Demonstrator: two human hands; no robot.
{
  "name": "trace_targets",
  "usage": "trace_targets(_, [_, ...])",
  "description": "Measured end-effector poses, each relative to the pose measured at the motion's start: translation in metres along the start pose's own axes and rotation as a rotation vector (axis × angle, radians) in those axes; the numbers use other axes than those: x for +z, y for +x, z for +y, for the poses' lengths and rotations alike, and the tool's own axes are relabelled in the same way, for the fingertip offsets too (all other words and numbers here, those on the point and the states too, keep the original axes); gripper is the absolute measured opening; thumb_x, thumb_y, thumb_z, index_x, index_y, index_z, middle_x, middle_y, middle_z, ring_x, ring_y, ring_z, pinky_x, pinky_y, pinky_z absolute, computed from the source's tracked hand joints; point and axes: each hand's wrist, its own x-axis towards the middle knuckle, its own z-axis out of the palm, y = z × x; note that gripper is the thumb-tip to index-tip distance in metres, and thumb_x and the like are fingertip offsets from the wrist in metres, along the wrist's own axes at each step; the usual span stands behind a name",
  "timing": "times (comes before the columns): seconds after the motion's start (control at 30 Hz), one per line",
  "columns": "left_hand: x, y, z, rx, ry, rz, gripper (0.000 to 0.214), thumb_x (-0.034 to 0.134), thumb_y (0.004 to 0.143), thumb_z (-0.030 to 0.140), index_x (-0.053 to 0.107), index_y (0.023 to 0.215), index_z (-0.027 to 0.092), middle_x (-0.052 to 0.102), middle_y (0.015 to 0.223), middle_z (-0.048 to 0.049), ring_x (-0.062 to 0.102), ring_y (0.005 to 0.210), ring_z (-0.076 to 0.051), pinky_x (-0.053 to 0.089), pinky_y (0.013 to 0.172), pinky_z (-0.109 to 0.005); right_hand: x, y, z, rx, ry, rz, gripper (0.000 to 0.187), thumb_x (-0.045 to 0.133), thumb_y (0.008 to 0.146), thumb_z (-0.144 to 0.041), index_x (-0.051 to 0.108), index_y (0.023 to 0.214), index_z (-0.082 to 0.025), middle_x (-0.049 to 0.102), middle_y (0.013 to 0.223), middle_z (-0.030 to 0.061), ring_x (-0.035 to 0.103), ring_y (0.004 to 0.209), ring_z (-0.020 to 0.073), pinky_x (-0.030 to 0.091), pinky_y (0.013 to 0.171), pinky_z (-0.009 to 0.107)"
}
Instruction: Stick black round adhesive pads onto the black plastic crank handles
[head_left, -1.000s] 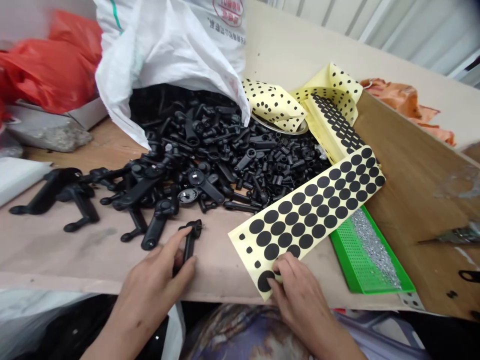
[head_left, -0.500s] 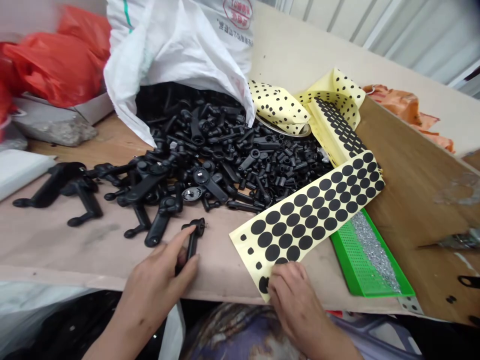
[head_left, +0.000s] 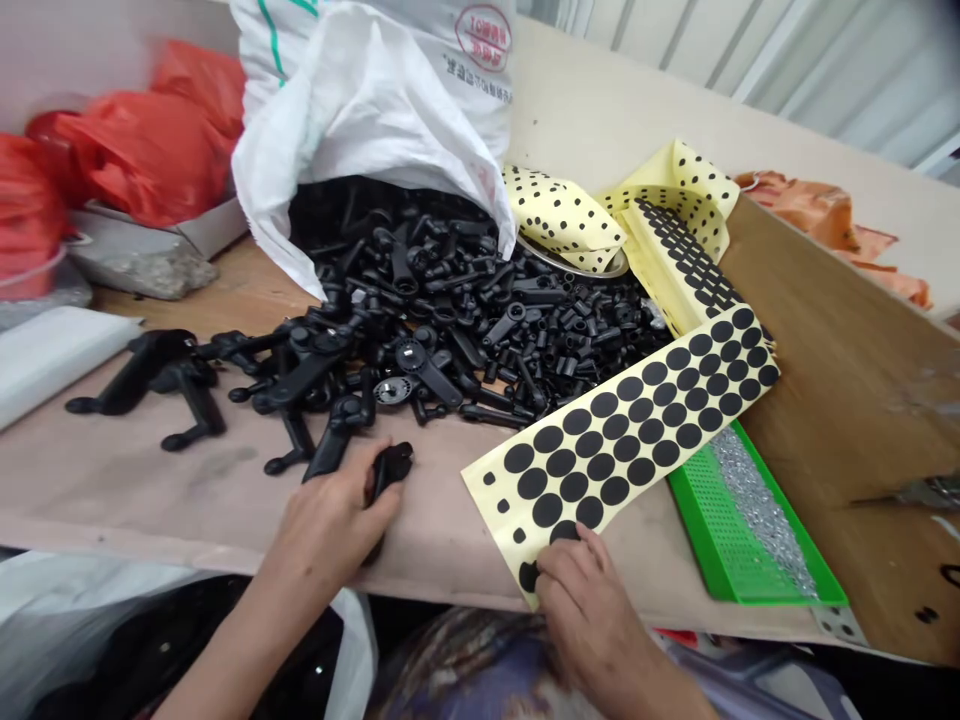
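My left hand is closed around a black plastic crank handle near the front of the table. Its fingers and thumb hide most of that part. Curled at the lower edge of a pale yellow sheet of round black stickers is my right hand, its fingertips pinching by a sticker in the bottom row. Whether a sticker is lifted there cannot be made out. Beyond my left hand lie assembled black crank handles, and behind them a heap of loose black plastic parts.
The heap spills from a white woven sack. A green tray of small shiny metal pieces sits at the right, partly under the sheet. Red plastic bags stand at the left. Below the table edge is an open bag of black parts.
My left hand has wrapped further over the crank handle and turned it, covering more of it. My right hand stays at the sheet's lower edge. The view has shifted slightly.
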Motion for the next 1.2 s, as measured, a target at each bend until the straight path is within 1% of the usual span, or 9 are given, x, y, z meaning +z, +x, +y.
trace_targets(0.13, [-0.004,-0.015,0.009,-0.103,-0.651,-0.101,0.046,0.055,0.073,0.036,0.053,0.114,0.016,0.069,0.075,-0.0024,0.062,0.066,-0.019,0.049,0.066,-0.027,-0.016,0.005,0.0,0.09,0.196,-0.099,0.021,0.037,0.085,-0.004,0.049,0.091,-0.02,0.062,0.094,0.0061,0.054,0.091,0.0205,0.031,0.098,0.045])
trace_targets(0.2, [-0.001,-0.025,0.021,-0.142,-0.845,-0.198,0.041,0.058,0.073,0.034,0.055,0.11,0.016,0.066,0.066,0.001,0.059,0.059,-0.015,0.048,0.063,-0.024,-0.027,0.009,0.003,0.177,0.385,-0.177,0.015,0.04,0.088,-0.01,0.048,0.091,-0.022,0.062,0.101,0.0058,0.054,0.098,0.0205,0.036,0.096,0.041])
trace_targets(0.27, [0.004,-0.031,0.033,-0.16,-0.934,-0.302,0.037,0.061,0.072,0.033,0.059,0.105,0.017,0.066,0.068,0.0006,0.055,0.053,-0.012,0.046,0.058,-0.023,-0.037,0.013,0.008,0.319,0.6,-0.189,0.01,0.042,0.09,-0.017,0.049,0.086,-0.023,0.062,0.105,0.0052,0.053,0.103,0.0202,0.04,0.091,0.036])
trace_targets(0.37, [0.013,-0.032,0.048,-0.146,-0.982,-0.447,0.039,0.066,0.068,0.036,0.064,0.102,0.017,0.069,0.079,-0.003,0.051,0.049,-0.01,0.044,0.053,-0.023,-0.045,0.02,0.017,0.587,0.959,-0.061,0.015,0.049,0.089,-0.029,0.052,0.076,-0.022,0.059,0.112,0.0054,0.053,0.105,0.021,0.043,0.086,0.032])
trace_targets(0.5, [0.021,-0.033,0.06,-0.122,-1.018,-0.53,0.038,0.064,0.072,0.037,0.065,0.104,0.017,0.069,0.081,-0.0032,0.052,0.054,-0.011,0.043,0.054,-0.022,-0.046,0.033,0.019,0.731,1.317,0.018,0.021,0.062,0.08,-0.037,0.056,0.069,-0.02,0.055,0.116,0.0065,0.052,0.107,0.0226,0.042,0.087,0.031])
trace_targets(0.7, [0.026,-0.036,0.063,-0.04,-0.98,-0.586,0.033,0.053,0.081,0.032,0.063,0.111,0.02,0.066,0.078,-0.0002,0.053,0.063,-0.013,0.043,0.058,-0.02,-0.038,0.046,0.015,0.777,1.437,0.029,0.02,0.067,0.077,-0.036,0.058,0.068,-0.019,0.057,0.108,0.0048,0.051,0.101,0.0195,0.039,0.082,0.026])
trace_targets(0.87, [0.031,-0.034,0.058,-0.019,-0.876,-0.622,0.038,0.047,0.087,0.037,0.057,0.12,0.023,0.067,0.099,-0.0035,0.058,0.08,-0.018,0.048,0.066,-0.024,-0.033,0.045,0.016,0.789,1.432,0.037,0.019,0.067,0.076,-0.034,0.058,0.068,-0.019,0.057,0.105,0.004,0.051,0.098,0.0191,0.037,0.08,0.026])
trace_targets(1.0, [0.031,-0.035,0.059,-0.01,-0.851,-0.611,0.041,0.046,0.087,0.042,0.059,0.119,0.021,0.067,0.096,-0.004,0.058,0.076,-0.018,0.048,0.064,-0.024,-0.033,0.046,0.016,0.789,1.401,0.033,0.02,0.067,0.076,-0.034,0.058,0.067,-0.019,0.057,0.104,0.0046,0.051,0.096,0.0191,0.038,0.078,0.026])
trace_targets(1.2, [0.03,-0.036,0.062,0.027,-0.847,-0.603,0.037,0.045,0.087,0.036,0.059,0.118,0.021,0.065,0.088,-0.0025,0.055,0.072,-0.016,0.047,0.063,-0.023,-0.031,0.048,0.015,0.779,1.355,0.036,0.022,0.067,0.075,-0.036,0.057,0.066,-0.018,0.057,0.101,0.0057,0.053,0.093,0.0194,0.041,0.076,0.027])
